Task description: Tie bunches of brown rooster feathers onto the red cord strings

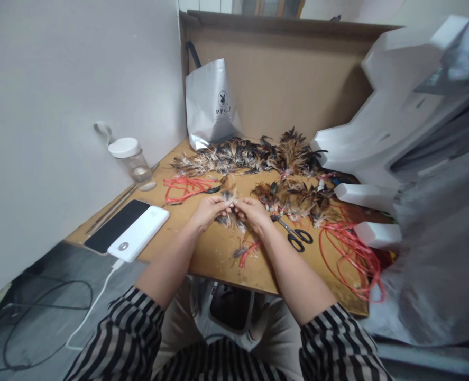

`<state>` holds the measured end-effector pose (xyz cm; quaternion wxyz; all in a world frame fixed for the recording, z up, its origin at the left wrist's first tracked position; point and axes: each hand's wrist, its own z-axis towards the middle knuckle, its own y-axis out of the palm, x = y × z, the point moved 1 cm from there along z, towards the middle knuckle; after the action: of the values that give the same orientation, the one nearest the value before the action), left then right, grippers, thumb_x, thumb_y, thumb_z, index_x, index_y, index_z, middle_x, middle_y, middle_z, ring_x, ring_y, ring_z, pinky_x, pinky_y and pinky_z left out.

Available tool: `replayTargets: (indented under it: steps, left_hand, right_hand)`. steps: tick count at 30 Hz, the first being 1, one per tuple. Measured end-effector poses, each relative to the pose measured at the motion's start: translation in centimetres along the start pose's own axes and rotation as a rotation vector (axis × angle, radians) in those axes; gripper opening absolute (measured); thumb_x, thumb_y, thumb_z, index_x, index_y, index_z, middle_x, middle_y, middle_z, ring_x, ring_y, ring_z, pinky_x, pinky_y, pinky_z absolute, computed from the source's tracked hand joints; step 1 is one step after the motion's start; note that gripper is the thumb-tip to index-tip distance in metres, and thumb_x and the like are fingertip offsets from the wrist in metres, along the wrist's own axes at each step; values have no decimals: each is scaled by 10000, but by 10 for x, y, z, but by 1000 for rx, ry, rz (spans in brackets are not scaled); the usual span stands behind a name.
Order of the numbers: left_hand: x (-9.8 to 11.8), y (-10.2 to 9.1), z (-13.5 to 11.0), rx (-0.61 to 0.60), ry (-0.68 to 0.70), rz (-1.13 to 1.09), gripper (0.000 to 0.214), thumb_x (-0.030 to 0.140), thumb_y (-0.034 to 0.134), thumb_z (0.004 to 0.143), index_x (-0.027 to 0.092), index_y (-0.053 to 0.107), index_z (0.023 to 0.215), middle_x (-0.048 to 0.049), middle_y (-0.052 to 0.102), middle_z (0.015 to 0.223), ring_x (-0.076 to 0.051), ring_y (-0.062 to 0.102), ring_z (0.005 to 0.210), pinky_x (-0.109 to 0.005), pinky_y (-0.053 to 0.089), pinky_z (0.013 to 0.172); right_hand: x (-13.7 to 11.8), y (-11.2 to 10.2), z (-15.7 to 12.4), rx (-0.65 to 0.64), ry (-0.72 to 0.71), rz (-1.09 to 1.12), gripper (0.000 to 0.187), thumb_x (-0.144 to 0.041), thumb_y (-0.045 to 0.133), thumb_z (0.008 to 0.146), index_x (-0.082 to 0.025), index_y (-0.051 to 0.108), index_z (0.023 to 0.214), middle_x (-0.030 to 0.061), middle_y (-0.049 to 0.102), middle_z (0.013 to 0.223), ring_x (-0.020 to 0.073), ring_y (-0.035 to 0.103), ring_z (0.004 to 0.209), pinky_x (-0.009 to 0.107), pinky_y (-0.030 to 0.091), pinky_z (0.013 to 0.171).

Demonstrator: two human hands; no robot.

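feather bunch [229, 209] | pinched between left hand [209, 209] and right hand [254, 212]

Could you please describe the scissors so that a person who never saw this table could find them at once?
Look at the wooden table, just to the right of the right hand, which pinches a small feather bunch. The scissors lie flat there, between that hand and the red cords. Only they have black looped handles and metal blades.

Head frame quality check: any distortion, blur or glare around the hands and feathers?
Head view: wide-angle bending at the edges; foam blocks and grey cloth look smeared; left hand, right hand and feather bundle sharp at centre; light soft, no strong glare.
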<state>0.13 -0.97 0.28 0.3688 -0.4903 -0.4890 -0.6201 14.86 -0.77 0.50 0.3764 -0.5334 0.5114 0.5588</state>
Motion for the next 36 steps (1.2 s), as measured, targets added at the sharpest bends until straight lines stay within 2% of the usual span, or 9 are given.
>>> replayTargets:
  steps: [4, 12, 16, 20, 25, 30, 36]
  left_hand:
    - [0, 0, 0, -16, -16, -56, 187, 257, 693, 625, 102, 639, 716, -15, 609, 589, -33, 503, 463, -137, 391, 476]
    - [-1, 2, -2, -37, -53, -72, 170, 243, 699, 622, 104, 626, 689, -12, 605, 580, -33, 509, 474, -131, 401, 478]
    - [-3, -1, 0, -25, -80, -107, 188, 238, 692, 634, 97, 643, 748, -33, 629, 635, -47, 549, 524, -123, 420, 490]
    - [-5, -2, 2, -28, -117, -147, 209, 227, 691, 636, 87, 650, 786, -62, 655, 732, -50, 567, 549, -115, 425, 475]
    - [-5, 0, 0, -49, -144, -134, 223, 230, 686, 646, 87, 638, 811, -73, 661, 741, -50, 558, 523, -123, 419, 449]
    - [-4, 3, -1, -46, -144, -129, 224, 240, 700, 625, 92, 634, 779, -52, 643, 686, -44, 535, 499, -128, 414, 454]
    - [-4, 5, -1, 1, -92, -50, 242, 302, 707, 600, 97, 624, 699, -44, 627, 657, -50, 517, 485, -150, 404, 450]
  right_hand:
    - [0, 4, -2, -37, 13, 177, 290, -346, 718, 539, -146, 556, 672, -49, 503, 525, 18, 319, 377, 165, 190, 371]
    - [-1, 2, -1, -115, 81, 240, 282, -332, 710, 559, -134, 516, 610, -35, 506, 511, 16, 309, 378, 160, 162, 369]
    - [-2, 3, -1, -38, -7, 254, 280, -316, 717, 550, -153, 496, 606, -54, 485, 467, 27, 315, 377, 168, 178, 381]
    - [-2, 5, -1, 62, -145, 163, 266, -352, 693, 575, -172, 500, 603, -85, 406, 390, 43, 291, 359, 190, 191, 387]
    - [-1, 8, -1, 134, -236, 60, 248, -359, 681, 574, -163, 538, 626, -67, 455, 456, 56, 348, 420, 198, 248, 431]
    - [1, 8, -1, 142, -255, 13, 232, -369, 657, 592, -171, 545, 637, -55, 475, 498, 68, 374, 456, 200, 272, 452]
    - [-3, 12, -5, 136, -210, -7, 247, -389, 657, 590, -181, 530, 631, -60, 458, 475, 72, 366, 440, 207, 273, 446]
